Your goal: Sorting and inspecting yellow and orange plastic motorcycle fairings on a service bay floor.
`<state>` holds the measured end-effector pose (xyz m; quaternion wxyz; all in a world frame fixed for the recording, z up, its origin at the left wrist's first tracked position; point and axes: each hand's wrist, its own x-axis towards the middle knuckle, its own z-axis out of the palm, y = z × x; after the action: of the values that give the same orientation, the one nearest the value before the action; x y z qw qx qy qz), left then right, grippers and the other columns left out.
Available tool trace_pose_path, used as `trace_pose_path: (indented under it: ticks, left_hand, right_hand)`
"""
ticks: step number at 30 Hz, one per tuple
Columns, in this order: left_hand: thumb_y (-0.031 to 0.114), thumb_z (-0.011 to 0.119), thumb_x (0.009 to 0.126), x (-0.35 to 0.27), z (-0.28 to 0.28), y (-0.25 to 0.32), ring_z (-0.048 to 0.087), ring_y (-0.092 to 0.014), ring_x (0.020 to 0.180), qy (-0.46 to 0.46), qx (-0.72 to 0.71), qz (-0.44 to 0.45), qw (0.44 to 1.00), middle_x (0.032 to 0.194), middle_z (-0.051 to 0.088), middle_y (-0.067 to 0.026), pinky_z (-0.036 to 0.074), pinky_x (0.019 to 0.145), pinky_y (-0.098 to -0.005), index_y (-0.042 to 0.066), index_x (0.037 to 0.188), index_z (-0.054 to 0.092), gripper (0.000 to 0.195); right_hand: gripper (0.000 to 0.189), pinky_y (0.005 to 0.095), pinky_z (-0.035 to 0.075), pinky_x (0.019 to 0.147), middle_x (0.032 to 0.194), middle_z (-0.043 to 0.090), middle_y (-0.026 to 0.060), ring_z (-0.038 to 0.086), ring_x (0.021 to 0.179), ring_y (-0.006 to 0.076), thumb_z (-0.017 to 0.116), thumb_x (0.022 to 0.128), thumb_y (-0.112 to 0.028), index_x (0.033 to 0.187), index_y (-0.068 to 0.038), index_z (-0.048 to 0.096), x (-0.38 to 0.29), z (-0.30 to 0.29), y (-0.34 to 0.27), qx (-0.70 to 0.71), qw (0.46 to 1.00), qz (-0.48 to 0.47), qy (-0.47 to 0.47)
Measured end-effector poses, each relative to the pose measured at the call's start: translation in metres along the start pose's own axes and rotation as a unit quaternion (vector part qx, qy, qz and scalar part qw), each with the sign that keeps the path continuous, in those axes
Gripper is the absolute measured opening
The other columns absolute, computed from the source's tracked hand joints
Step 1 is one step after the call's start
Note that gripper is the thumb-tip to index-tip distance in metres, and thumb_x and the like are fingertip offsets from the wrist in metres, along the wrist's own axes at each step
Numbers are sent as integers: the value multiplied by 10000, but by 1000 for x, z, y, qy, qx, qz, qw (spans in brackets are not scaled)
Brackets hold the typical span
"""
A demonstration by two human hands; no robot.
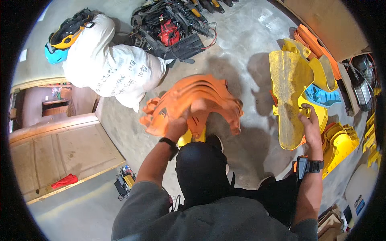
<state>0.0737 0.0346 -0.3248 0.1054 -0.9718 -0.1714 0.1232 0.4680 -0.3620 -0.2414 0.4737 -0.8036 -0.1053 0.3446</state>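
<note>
My left hand (pixel 177 128) grips a curved orange plastic part (pixel 196 93), which looks like several nested fenders and is slightly blurred. It is held above the concrete floor, in front of my knee. Below it, a yellow piece (pixel 186 139) shows only partly. My right hand (pixel 312 128) has hold of a long yellow plastic fender (pixel 286 90) by its right edge, thumb on a small tab. Grey dirt coats the fender's broad face. Behind it lie another yellow part (pixel 325 75), a blue plastic piece (pixel 324 95) and long orange panels (pixel 319 45).
A stuffed white sack (pixel 126 72) bearing writing lies at upper left beside blue and orange helmet-like shells (pixel 57 52). Black vehicle parts with cables (pixel 184 45) are piled beyond. More yellow parts (pixel 342 144) lie at right near a white plastic container (pixel 362 186). A wooden door (pixel 66 147) is at left.
</note>
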Motion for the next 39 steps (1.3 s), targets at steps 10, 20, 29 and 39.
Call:
trace_pose_path:
  ticks: [10, 20, 29, 39]
  left_hand:
    - [342, 625, 901, -9, 3, 44, 545, -332, 1226, 60, -355, 6, 933, 1303, 609, -131, 399, 1039, -455, 102, 1304, 588, 471]
    - [344, 696, 842, -63, 44, 95, 650, -421, 995, -63, -462, -427, 775, 1052, 685, -241, 519, 863, -479, 9, 1166, 629, 471]
    - [429, 714, 822, -105, 201, 57, 680, -347, 958, 141, -527, -344, 764, 1021, 706, -174, 549, 786, -425, 82, 1134, 654, 471]
    - [310, 812, 713, -55, 168, 85, 678, -119, 875, 110, -803, -358, 464, 909, 701, -63, 558, 675, -305, 47, 1023, 663, 434]
  right_hand:
    - [386, 304, 401, 975, 1195, 576, 112, 520, 1098, 202, 591, 893, -145, 1254, -24, 529, 0, -14, 19, -4, 1000, 2, 14]
    - [376, 331, 353, 1047, 1258, 558, 117, 502, 1168, 223, 590, 901, -146, 1253, -24, 543, 3, -12, 31, -38, 999, -14, -12]
    - [375, 319, 364, 1030, 1233, 558, 101, 497, 1146, 218, 599, 901, -169, 1240, -15, 561, 21, 33, 48, 29, 996, 14, -78]
    - [338, 328, 384, 995, 1197, 559, 98, 500, 1100, 208, 589, 899, -126, 1221, -24, 560, 6, 7, 55, 53, 997, 40, -35]
